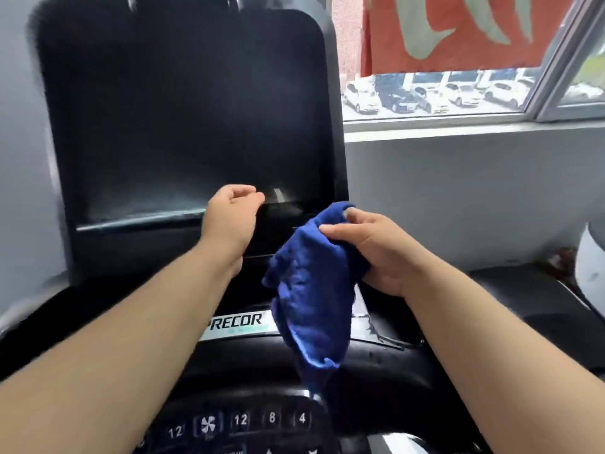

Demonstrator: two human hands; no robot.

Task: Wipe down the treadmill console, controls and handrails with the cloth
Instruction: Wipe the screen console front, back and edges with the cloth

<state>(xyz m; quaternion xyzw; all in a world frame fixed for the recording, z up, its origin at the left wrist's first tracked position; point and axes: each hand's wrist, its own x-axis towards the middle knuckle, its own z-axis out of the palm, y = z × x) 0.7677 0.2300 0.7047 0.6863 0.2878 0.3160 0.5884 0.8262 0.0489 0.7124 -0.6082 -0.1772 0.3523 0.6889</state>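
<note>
Closest to the camera, at the bottom edge, sits the control panel [240, 421], a dark curved strip of buttons marked 12, 8 and 4, with a fan symbol among them. Both bare forearms reach forward over it. Just beyond the buttons runs a thick black handrail bar [376, 362], glossy, with a few wet-looking specks on its right part. Behind it a pale strip carries the Precor label [235, 322], partly hidden by the left arm and by the cloth.

The blue cloth [311, 290] hangs crumpled in front of the lower console, its tail dangling down past the bar towards the buttons. The right hand [376, 253] holds its upper end, the fingers [337, 229] curled round the bunched fabric and the thumb pressed on top.

The left hand [230, 217] is raised beside it, at the lower edge of the screen, its fingers [248, 194] curled in loosely with nothing in them; whether the knuckles touch the console cannot be told.

Further on rises the console screen [183, 119], large, dark and switched off, with a narrow ledge beneath it. To the right a white container [591, 267] stands by the grey wall. Above it the window [435, 117] shows parked cars [409, 96] and a red banner [458, 31].
</note>
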